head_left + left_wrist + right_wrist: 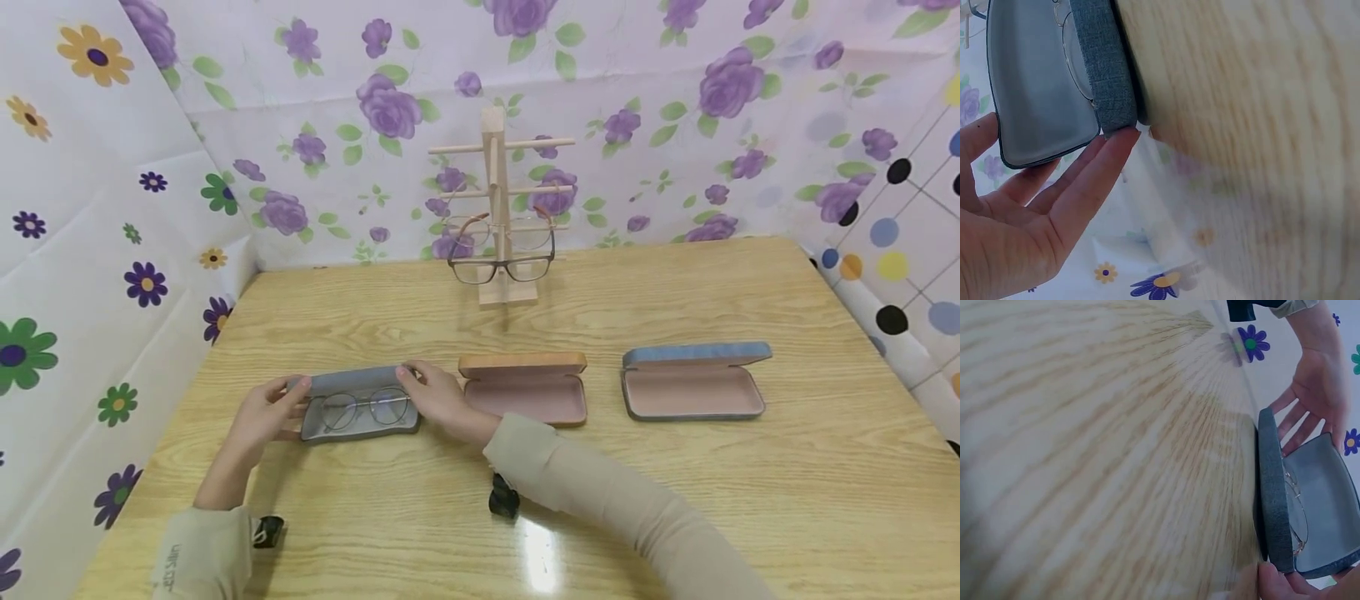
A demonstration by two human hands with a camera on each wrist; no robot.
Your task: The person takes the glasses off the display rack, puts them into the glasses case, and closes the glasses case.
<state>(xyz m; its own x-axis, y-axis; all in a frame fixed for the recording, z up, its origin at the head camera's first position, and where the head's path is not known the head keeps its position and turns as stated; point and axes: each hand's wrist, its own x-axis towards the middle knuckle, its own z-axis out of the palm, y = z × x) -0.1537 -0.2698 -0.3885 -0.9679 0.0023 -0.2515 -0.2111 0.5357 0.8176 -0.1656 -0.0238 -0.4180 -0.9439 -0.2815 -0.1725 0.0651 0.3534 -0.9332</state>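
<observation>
Grey-blue glasses case [352, 382], left of centre in the frame, on the wood-grain desk [645, 508]. Long axis runs left to right, right end slightly higher; lid raised at the upper side, mouth facing the bottom edge. Wire-rim glasses [363, 402] inside, lying lengthwise along it, lenses side by side. Left hand [264, 411] grips the case's left end, thumb at the lid corner, fingers fairly straight and spread along lid and base. Right hand [444, 402] pinches the right end, thumb at the lid corner; its other fingers are mostly hidden. Orange-brown case [525, 422], centre, and blue case [693, 414], right of centre: lids up, pink lining, both long axes left-right. Wooden stand [493, 125], upper centre, carries dark-framed glasses [496, 265] near its base. Purple-flowered cloth [285, 125] behind.
</observation>
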